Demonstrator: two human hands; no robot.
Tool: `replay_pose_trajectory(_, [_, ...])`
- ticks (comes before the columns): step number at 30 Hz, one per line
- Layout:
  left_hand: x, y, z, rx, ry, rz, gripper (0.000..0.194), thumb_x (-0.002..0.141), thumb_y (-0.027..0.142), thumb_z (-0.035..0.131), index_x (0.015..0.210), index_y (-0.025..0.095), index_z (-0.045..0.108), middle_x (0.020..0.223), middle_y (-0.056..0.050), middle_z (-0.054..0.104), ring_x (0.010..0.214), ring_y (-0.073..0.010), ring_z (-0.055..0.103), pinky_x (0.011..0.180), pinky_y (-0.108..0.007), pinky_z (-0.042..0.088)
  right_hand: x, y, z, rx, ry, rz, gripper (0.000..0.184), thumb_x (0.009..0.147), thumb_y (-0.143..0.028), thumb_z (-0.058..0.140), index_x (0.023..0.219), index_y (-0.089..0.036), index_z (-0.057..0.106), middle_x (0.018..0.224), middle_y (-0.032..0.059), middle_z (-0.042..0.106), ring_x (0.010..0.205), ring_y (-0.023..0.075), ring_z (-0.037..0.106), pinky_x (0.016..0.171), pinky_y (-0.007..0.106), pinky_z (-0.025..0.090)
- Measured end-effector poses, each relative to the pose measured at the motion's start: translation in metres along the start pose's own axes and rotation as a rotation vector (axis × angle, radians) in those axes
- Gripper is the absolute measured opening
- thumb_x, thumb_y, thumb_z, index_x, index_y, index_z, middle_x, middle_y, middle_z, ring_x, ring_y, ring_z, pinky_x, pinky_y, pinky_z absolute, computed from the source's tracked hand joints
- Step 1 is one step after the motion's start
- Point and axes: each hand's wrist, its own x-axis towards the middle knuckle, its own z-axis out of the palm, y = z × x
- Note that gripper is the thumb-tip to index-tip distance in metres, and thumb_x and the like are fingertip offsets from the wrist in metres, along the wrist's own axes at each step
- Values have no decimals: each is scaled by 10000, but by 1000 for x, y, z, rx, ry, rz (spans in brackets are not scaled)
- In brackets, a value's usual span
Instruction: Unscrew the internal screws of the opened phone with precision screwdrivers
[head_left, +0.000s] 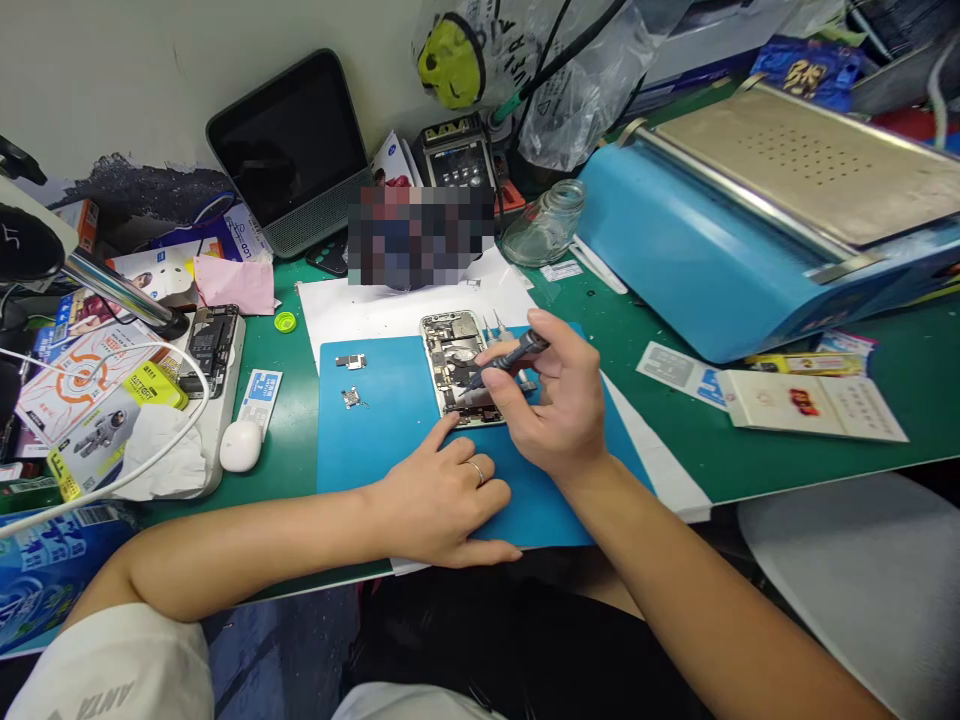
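An opened phone (454, 350) lies on a blue mat (375, 470), its inner parts exposed. My right hand (559, 400) pinches a dark screwdriver (517, 352), its tip angled down and left over the lower half of the phone. My left hand (450, 490) rests on the mat with its fingers apart, the index fingertip at the phone's lower left corner; a ring is on one finger. Left of the phone are two small loose parts, a metal-shielded piece (350, 361) and a smaller one (352, 398). Slim pointed tools (495, 328) lie beyond the phone, partly hidden by my right hand.
A large blue machine (675, 260) with a perforated metal plate stands at the right. A glass jar (546, 222) leans beside it. Behind are a dark-screened display (292, 150) and a blurred patch. Boxes, another opened phone (206, 350) and a white earbud case (241, 446) sit left.
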Motion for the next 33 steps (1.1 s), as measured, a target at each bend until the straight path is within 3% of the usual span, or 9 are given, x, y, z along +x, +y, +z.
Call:
replay_pose_trajectory(5, [0, 0, -1, 14, 18, 5, 506, 985, 651, 509, 894, 168, 627, 822, -58, 597, 821, -250, 548, 1099, -632, 360, 0, -1, -1, 40, 22, 104, 609, 968, -204, 615, 1506, -392, 400, 993, 22, 699, 823, 198, 696, 660, 352, 617])
replay_pose_trajectory(20, [0, 1, -1, 15, 76, -9, 498, 948, 658, 571, 850, 172, 617, 793, -39, 574, 794, -235, 531, 1134, -639, 354, -1, 0, -1, 3, -12, 43, 624, 936, -169, 656, 1503, -292, 423, 995, 47, 730, 828, 213, 713, 640, 352, 617])
replay_pose_trajectory(33, [-2, 1, 0, 8, 31, -11, 499, 966, 656, 547, 888, 168, 620, 828, -49, 591, 826, -241, 539, 1124, -635, 352, 1, -5, -4, -40, -21, 133, 621, 936, -200, 672, 1496, -331, 436, 1023, 19, 769, 809, 185, 741, 634, 300, 620])
